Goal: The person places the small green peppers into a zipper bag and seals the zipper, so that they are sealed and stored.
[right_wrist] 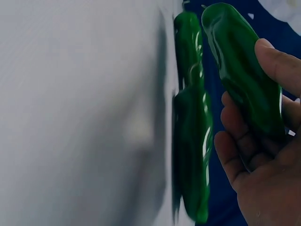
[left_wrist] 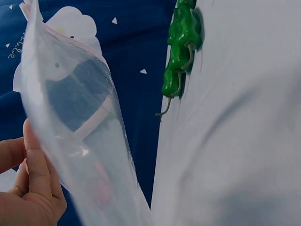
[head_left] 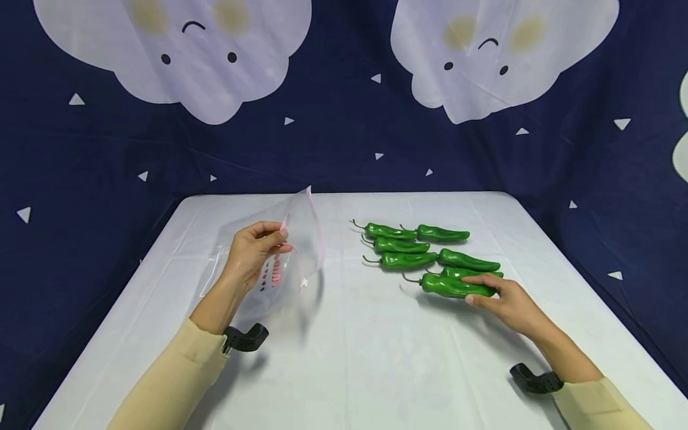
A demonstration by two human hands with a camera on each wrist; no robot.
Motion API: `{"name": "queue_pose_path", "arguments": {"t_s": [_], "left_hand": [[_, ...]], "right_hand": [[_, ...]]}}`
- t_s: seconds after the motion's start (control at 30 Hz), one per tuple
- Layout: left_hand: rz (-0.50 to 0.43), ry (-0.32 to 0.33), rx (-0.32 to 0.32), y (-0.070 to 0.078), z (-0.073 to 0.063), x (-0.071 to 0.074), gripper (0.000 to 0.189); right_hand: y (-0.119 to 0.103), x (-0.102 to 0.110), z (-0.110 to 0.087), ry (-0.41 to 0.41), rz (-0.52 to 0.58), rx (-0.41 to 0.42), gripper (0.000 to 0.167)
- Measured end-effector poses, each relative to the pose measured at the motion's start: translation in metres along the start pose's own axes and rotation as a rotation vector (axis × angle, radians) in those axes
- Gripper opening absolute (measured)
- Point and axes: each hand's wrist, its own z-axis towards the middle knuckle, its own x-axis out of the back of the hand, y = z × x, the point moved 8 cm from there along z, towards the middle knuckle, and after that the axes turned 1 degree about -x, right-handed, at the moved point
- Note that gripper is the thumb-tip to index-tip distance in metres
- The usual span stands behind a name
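Observation:
My left hand [head_left: 249, 251] pinches the side of a clear zip bag [head_left: 307, 221] near its pink-edged mouth, holding it up over the left of the table. The bag's mouth gapes toward the right, and a pink printed mark shows on its side. Over on the right, my right hand [head_left: 507, 301] grips a green pepper [right_wrist: 242, 70] between thumb and fingers. The right wrist view shows that pepper raised off the table, beside other green peppers [right_wrist: 193, 150] lying there. In the left wrist view, my left fingers [left_wrist: 40, 174] hold the bag's plastic [left_wrist: 89, 155].
Several more green peppers [head_left: 403, 261] lie in loose rows at the right middle of the white table [head_left: 349, 358], stems pointing left. Behind the table hangs a dark blue cloth [head_left: 333, 155] with white clouds. Black bands [head_left: 244, 337] sit on both wrists.

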Motion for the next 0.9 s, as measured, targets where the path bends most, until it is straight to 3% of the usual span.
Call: {"name": "queue_pose_path", "arguments": {"t_s": [0.2,0.43,0.9], "left_hand": [[0.010,-0.001,0.008,-0.001,0.000,-0.001,0.034],[0.002,-0.014,0.018,-0.002,0.000,-0.004,0.038],[0.007,-0.009,0.027,-0.004,0.000,-0.007,0.033]], "right_hand": [[-0.017,-0.002,0.011,-0.003,0.066,0.020,0.038],[-0.035,-0.007,0.026,-0.040,0.150,-0.019,0.042],[-0.102,-0.005,0.069,-0.046,0.204,0.085,0.041]]}}
